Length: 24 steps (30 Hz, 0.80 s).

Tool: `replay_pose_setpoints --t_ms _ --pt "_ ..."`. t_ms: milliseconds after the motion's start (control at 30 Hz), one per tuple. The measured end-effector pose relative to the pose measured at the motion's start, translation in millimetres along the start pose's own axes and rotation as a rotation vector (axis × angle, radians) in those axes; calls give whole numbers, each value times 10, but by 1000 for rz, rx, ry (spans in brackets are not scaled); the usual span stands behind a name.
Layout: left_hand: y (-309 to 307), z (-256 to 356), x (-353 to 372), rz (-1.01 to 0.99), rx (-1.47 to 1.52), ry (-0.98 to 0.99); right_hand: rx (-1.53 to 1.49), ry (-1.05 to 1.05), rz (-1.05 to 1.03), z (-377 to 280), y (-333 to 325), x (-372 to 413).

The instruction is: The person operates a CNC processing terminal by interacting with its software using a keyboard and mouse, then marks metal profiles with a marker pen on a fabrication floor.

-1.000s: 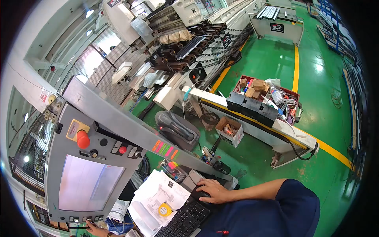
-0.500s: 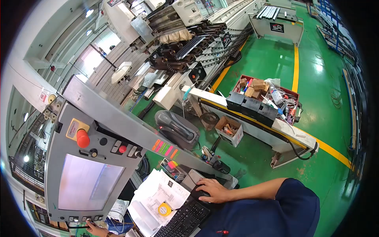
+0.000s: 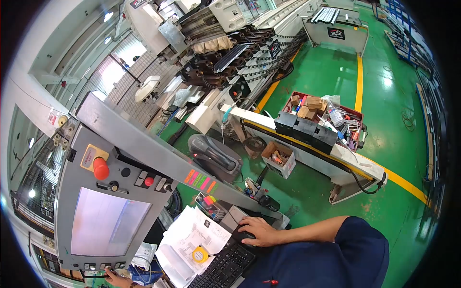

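My right hand [image 3: 260,232] rests over a black computer mouse [image 3: 247,236], its fingers curved round it. Beside the mouse lies a black keyboard [image 3: 225,268]. My left hand [image 3: 116,279] is at the lower edge of a grey control panel [image 3: 67,211], a finger stretched to one of the small switches [image 3: 107,266] in the row below the screen [image 3: 109,222]. The rest of that hand is small and partly cut off by the frame. Paper sheets [image 3: 211,234] lie between the panel and the keyboard, with a yellow round tape measure [image 3: 200,254] on top.
A red emergency stop button [image 3: 101,169] sticks out of the panel. Behind stand a barcode scanner [image 3: 211,152] in its cradle, a cardboard box [image 3: 280,161] of small parts, and a red tray [image 3: 296,95] of tools and wooden blocks. A long machine [image 3: 225,53] fills the back.
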State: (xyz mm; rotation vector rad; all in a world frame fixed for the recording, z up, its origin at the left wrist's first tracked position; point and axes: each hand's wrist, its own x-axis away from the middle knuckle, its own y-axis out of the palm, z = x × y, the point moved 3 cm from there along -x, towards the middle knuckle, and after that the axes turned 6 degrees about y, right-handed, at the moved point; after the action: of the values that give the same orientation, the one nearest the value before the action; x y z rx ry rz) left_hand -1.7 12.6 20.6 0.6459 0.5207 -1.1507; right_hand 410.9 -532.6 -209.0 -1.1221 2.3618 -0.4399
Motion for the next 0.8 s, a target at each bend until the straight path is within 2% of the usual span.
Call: replay_pose_setpoints --t_ms 433,533,800 --pt "-49 -97 -77 0 -9 19 1 9 -2 -1 3 2" --pt "27 56 45 27 23 41 -4 5 -3 5 5 1" --pt "-30 -27 -26 4 -55 39 -1 4 0 12 18 3"
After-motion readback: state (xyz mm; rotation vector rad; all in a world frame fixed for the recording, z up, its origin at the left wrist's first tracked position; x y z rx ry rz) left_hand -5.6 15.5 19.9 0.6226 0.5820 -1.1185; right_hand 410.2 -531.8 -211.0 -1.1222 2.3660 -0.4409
